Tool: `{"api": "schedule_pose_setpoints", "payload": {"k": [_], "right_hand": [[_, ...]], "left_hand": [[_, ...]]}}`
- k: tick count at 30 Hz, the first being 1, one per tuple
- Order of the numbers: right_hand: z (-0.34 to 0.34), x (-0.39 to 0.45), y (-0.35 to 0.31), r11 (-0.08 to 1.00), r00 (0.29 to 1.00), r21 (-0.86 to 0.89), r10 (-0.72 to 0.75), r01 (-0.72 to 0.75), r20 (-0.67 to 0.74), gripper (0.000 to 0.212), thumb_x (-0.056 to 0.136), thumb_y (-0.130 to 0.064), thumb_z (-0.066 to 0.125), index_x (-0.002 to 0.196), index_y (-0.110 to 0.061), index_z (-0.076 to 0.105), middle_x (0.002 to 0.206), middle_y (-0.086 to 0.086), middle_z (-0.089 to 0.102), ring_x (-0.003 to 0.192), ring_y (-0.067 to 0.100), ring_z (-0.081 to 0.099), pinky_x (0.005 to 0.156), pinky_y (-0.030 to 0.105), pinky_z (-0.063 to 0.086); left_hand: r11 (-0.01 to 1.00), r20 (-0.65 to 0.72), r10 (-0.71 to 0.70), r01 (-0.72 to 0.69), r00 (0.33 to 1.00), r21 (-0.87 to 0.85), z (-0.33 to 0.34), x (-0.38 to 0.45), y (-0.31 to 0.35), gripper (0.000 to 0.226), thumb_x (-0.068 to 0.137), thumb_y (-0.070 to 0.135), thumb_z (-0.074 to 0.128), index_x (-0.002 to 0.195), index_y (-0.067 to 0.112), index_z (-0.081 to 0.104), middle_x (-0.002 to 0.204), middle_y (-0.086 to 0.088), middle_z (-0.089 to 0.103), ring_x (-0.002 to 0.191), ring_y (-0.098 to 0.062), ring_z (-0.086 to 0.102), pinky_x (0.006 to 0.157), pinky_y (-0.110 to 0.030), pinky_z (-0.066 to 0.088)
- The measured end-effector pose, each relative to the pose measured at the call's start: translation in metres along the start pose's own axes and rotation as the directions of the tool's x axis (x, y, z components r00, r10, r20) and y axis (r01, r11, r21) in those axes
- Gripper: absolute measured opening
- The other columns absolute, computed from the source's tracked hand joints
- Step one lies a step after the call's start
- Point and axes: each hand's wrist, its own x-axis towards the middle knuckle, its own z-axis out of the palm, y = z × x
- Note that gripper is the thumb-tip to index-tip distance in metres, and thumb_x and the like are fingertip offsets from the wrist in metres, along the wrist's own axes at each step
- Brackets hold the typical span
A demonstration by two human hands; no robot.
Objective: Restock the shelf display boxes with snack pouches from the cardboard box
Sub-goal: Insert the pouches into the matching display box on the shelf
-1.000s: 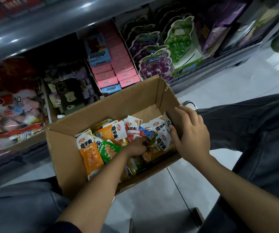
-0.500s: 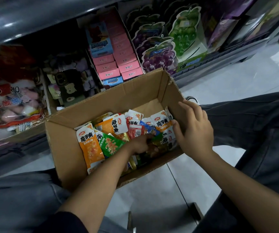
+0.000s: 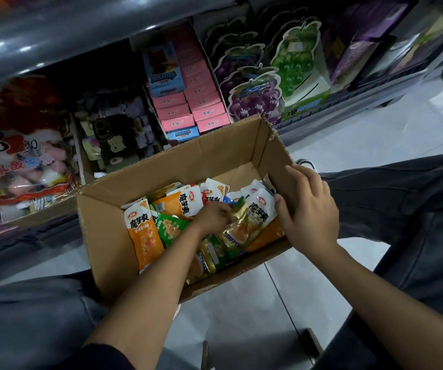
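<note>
Head view, person crouched w/ cardboard box (image 3: 161, 182) on the floor between the knees, shelf at 12 o'clock. The box was open-topped and held a loose heap of snack pouches (image 3: 177, 206): orange, green, white-topped, some foil-edged, overlapping at mixed angles.

Left hand (image 3: 212, 216) was down inside the box, approx. centre of the heap, knuckles up, fingers curled under and into the pouches. Whether it had closed on any 1 pouch could not be told; the fingertips were buried. Right hand (image 3: 308, 209) sat at the box's 3 o'clock wall, fingers spread and loosely open, thumb pressed against a white-and-gold pouch (image 3: 257, 214), palm over the rim. It gripped nothing firmly; it looked to be steadying the box and bracing that pouch.

Key relation: the white-and-gold pouch lay directly between the 2 hands, touching the right thumb and just beside the left knuckles at their 3 o'clock. Its long axis ran roughly 1 to 7 o'clock, printed top end toward the shelf. Both hands were near; the left was better placed to scoop from below, the right to pinch the top edge.

An orange pouch (image 3: 143, 233) lay flat at 9 o'clock of the left wrist, long axis approx. 11 to 5 o'clock, untouched.

Display boxes stood at 12 o'clock: pink cartons (image 3: 188, 108), grape-shaped packs (image 3: 252, 100). Which 1 takes these pouches was not evident. Est. stage: early, picking step, no pouch lifted clear yet.
</note>
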Motion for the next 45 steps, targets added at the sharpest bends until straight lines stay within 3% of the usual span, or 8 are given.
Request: {"api": "schedule_pose_setpoints", "payload": {"k": [10, 13, 18, 25, 29, 34, 39, 45], "right_hand": [[-0.008, 0.008, -0.012, 0.998, 0.995, -0.068, 0.023, -0.016, 0.097, 0.061, 0.088, -0.054, 0.036, 0.13, -0.014, 0.052, 0.129, 0.005, 0.054, 0.121, 0.025, 0.041, 0.102, 0.042, 0.026], [-0.021, 0.025, -0.033, 0.976, 0.973, 0.19, 0.066, -0.109, 0.22, 0.071, 0.086, -0.068, 0.033, 0.131, -0.016, 0.052, 0.127, 0.0, 0.057, 0.123, 0.021, 0.041, 0.105, 0.038, 0.024], [-0.044, 0.045, -0.069, 0.589, 0.881, 0.703, 0.034, -0.399, 0.472, 0.05, 0.076, -0.051, 0.065, 0.115, -0.02, 0.058, 0.105, -0.007, 0.069, 0.099, 0.01, 0.065, 0.09, 0.037, 0.052], [-0.052, 0.048, -0.093, 0.318, 0.778, 0.748, -0.047, -0.583, 0.626, 0.031, 0.084, -0.006, 0.066, 0.113, -0.014, 0.06, 0.104, 0.003, 0.072, 0.095, 0.021, 0.069, 0.082, 0.035, 0.054], [-0.052, 0.05, -0.102, 0.213, 0.741, 0.734, -0.061, -0.644, 0.668, 0.032, 0.087, 0.002, 0.058, 0.117, -0.01, 0.057, 0.106, 0.008, 0.072, 0.097, 0.025, 0.068, 0.08, 0.035, 0.055], [-0.053, 0.055, -0.101, 0.05, 0.73, 0.729, 0.01, -0.683, 0.683, 0.03, 0.09, 0.006, 0.051, 0.116, -0.006, 0.055, 0.105, 0.013, 0.071, 0.09, 0.027, 0.069, 0.079, 0.042, 0.056], [-0.057, 0.064, -0.106, 0.139, 0.743, 0.737, -0.016, -0.661, 0.669, 0.026, 0.091, 0.001, 0.053, 0.116, -0.007, 0.056, 0.105, 0.013, 0.071, 0.093, 0.031, 0.068, 0.084, 0.05, 0.053], [-0.07, 0.094, -0.131, 0.162, 0.772, 0.772, -0.077, -0.614, 0.63, 0.022, 0.09, 0.003, 0.053, 0.111, 0.0, 0.057, 0.105, 0.02, 0.069, 0.089, 0.031, 0.067, 0.081, 0.045, 0.055]], "left_hand": [[0.959, -0.259, 0.022, -0.094, 0.966, -0.266, -0.066, -0.052, 0.05, 0.006, 0.091, 0.016, 0.062, 0.087, 0.013, 0.062, 0.085, -0.003, 0.066, 0.074, -0.015, 0.058, 0.064, -0.026, 0.042], [0.935, -0.302, 0.056, -0.157, 0.952, -0.319, -0.078, -0.079, 0.069, 0.01, 0.09, 0.015, 0.062, 0.081, 0.016, 0.061, 0.074, 0.001, 0.062, 0.066, -0.017, 0.048, 0.053, -0.026, 0.035], [0.898, -0.321, 0.065, -0.196, 0.945, -0.393, -0.083, -0.123, 0.093, 0.004, 0.088, 0.014, 0.065, 0.084, 0.015, 0.064, 0.08, 0.0, 0.068, 0.067, -0.013, 0.059, 0.055, -0.026, 0.043], [0.742, -0.157, 0.015, -0.116, 0.988, -0.66, -0.095, -0.166, 0.087, 0.057, 0.06, 0.007, 0.076, 0.115, 0.005, 0.06, 0.109, -0.014, 0.069, 0.098, -0.028, 0.066, 0.078, -0.038, 0.056], [0.499, -0.058, 0.08, -0.09, 0.995, -0.862, -0.099, -0.172, 0.083, 0.043, 0.073, 0.009, 0.062, 0.116, 0.003, 0.06, 0.113, -0.02, 0.066, 0.099, -0.031, 0.065, 0.085, -0.047, 0.054], [0.497, -0.225, -0.016, -0.188, 0.974, -0.847, -0.101, -0.174, 0.089, 0.019, 0.086, -0.002, 0.058, 0.101, 0.009, 0.061, 0.102, -0.012, 0.069, 0.091, -0.023, 0.064, 0.084, -0.041, 0.051], [0.508, -0.272, 0.012, -0.24, 0.962, -0.827, -0.103, -0.175, 0.093, 0.016, 0.089, -0.001, 0.056, 0.093, 0.014, 0.061, 0.078, 0.002, 0.073, 0.072, -0.01, 0.068, 0.06, -0.026, 0.052], [0.468, -0.263, 0.115, -0.285, 0.958, -0.836, -0.126, -0.179, 0.11, 0.027, 0.079, 0.014, 0.065, 0.106, 0.01, 0.064, 0.101, -0.008, 0.072, 0.098, -0.024, 0.065, 0.089, -0.042, 0.05]]}}
